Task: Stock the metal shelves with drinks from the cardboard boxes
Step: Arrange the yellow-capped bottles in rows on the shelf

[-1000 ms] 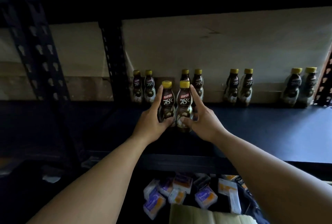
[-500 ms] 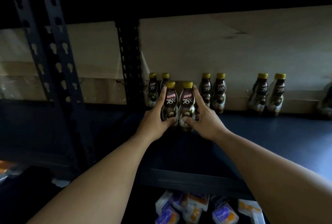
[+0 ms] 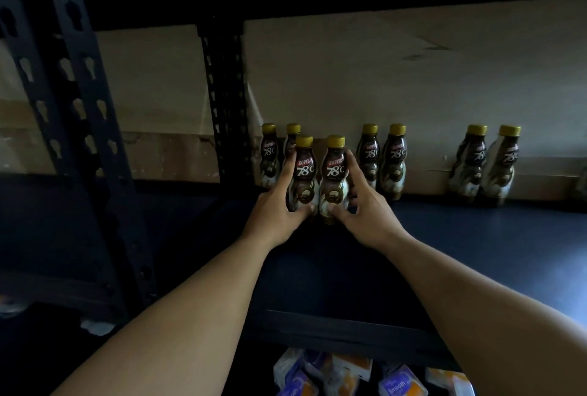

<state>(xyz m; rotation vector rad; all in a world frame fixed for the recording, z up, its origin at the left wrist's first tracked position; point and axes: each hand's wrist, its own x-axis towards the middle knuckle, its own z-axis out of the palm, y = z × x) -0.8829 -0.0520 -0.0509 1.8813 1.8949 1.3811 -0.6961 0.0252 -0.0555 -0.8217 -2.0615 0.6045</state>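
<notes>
You had one bottle in each hand: your left hand was wrapped round the left bottle, thumb across its lower front and fingers round the far side, and your right hand pinched the right bottle with the thumb low on the front and the forefinger stretched up its outer side. Both stood upright, side by side and touching, over the dark shelf, just in front of the left pair at the back; whether their bases were down on the shelf could not be told, as your hands hid them. To do this step well, you needed to set both bases flat before loosening your fingers, keep the two pressed together so neither tipped, and line them squarely ahead of the left pair with the labels facing you. Your left fingers lay close to that pair, so drawing the hand back rather than sideways looked the safer way out. Your right forefinger was near the middle pair, which a wide opening of the hand might have knocked. A right pair stood well apart along the cardboard backing. The post rose just left of the left pair and bounded the row on that side. Below the shelf's front edge lay some small packs, clear of your arms.
</notes>
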